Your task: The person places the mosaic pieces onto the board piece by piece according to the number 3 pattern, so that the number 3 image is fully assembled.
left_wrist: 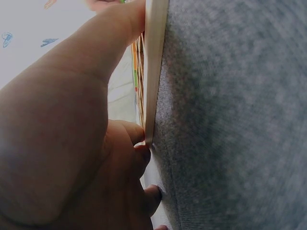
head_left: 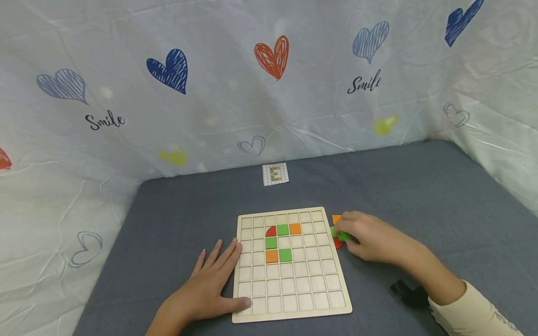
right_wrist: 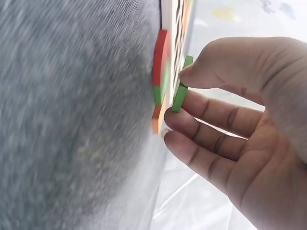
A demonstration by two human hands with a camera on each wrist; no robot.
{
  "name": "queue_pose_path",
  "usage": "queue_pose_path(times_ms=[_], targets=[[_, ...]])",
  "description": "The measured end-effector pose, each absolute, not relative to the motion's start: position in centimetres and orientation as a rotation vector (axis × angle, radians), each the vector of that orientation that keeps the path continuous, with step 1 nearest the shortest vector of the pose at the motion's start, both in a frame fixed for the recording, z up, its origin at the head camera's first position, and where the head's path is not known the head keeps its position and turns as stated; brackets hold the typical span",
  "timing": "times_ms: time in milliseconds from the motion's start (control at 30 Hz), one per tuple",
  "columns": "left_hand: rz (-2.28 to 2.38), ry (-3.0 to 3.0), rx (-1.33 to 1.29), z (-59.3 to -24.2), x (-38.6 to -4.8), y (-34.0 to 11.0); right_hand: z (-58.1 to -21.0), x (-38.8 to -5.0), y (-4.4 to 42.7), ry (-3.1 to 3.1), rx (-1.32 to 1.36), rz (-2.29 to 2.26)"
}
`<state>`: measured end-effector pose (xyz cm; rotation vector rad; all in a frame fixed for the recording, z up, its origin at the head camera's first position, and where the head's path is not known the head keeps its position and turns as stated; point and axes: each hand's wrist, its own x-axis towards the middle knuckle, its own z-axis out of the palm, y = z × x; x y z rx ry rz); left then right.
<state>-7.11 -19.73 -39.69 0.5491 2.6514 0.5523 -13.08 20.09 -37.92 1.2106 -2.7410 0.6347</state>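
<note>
A wooden grid board (head_left: 290, 303) lies on the grey cloth, holding several tiles: a red quarter-round tile (head_left: 271, 231), green squares such as this green tile (head_left: 283, 229), and orange squares such as this orange tile (head_left: 295, 228). My left hand (head_left: 210, 284) rests along the board's left edge, thumb on its lower left corner and fingers spread. Right of the board, my right hand (head_left: 371, 235) pinches a green square tile (right_wrist: 179, 98) between thumb and fingers. Beneath it lie loose tiles: a red rounded tile (right_wrist: 161, 57), a green tile (right_wrist: 158, 94) and an orange tile (right_wrist: 157, 120).
Behind the board lies a small pattern card (head_left: 275, 174) with a coloured grid. A black strap-like object (head_left: 409, 294) sits by the right wrist. The grey-covered table (head_left: 189, 210) backs onto a white curtain (head_left: 218, 93) printed with hearts.
</note>
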Motion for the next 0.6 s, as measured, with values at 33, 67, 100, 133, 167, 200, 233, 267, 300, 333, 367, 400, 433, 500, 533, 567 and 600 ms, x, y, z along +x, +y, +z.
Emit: queue_pose_path(times_ms=[33, 67, 100, 133, 167, 200, 233, 267, 300, 333, 367, 400, 433, 500, 533, 567, 600], targets=[[0.554, 2.653, 0.551, -39.7, -7.1, -19.7, -37.9, -13.0, 19.9, -2.733, 1.222, 0.634], [0.556, 2.654, 0.551, -39.7, -7.1, -19.8, -37.8, -12.9, 19.8, -2.724, 1.234, 0.633], [0.556, 2.655, 0.553, -39.6, -7.1, -19.8, -37.8, -12.8, 19.6, -2.715, 1.242, 0.629], [0.557, 2.656, 0.554, -39.7, -7.1, -19.8, -37.7, -12.8, 19.5, -2.704, 1.250, 0.624], [0.556, 2.656, 0.555, -39.7, -7.0, -19.7, -37.7, -12.7, 19.4, -2.694, 1.259, 0.620], [0.557, 2.657, 0.555, -39.7, -7.0, -19.7, -37.8, -12.6, 19.2, -2.684, 1.265, 0.616], [0.559, 2.657, 0.554, -39.7, -7.0, -19.7, -37.8, -12.6, 19.1, -2.673, 1.273, 0.613], [0.558, 2.657, 0.554, -39.7, -7.0, -19.7, -37.8, -12.5, 19.0, -2.662, 1.283, 0.610], [0.557, 2.658, 0.554, -39.7, -7.0, -19.8, -37.8, -12.4, 18.9, -2.652, 1.293, 0.608], [0.557, 2.657, 0.553, -39.7, -7.0, -19.8, -37.9, -12.3, 18.7, -2.644, 1.304, 0.605], [0.556, 2.656, 0.552, -39.7, -7.0, -19.8, -37.9, -12.3, 18.6, -2.637, 1.314, 0.604], [0.555, 2.656, 0.551, -39.6, -7.1, -19.8, -37.9, -12.2, 18.4, -2.636, 1.324, 0.603], [0.553, 2.655, 0.550, -39.6, -7.1, -19.8, -37.9, -12.1, 18.2, -2.639, 1.333, 0.603], [0.547, 2.653, 0.548, -39.6, -7.1, -19.7, -37.9, -11.9, 17.8, -2.645, 1.353, 0.603], [0.547, 2.651, 0.549, -39.6, -7.1, -19.7, -37.9, -11.8, 17.6, -2.650, 1.360, 0.598], [0.545, 2.651, 0.550, -39.6, -7.1, -19.7, -37.8, -11.7, 17.4, -2.655, 1.370, 0.596], [0.545, 2.650, 0.552, -39.6, -7.1, -19.7, -37.7, -11.6, 17.2, -2.660, 1.377, 0.593]])
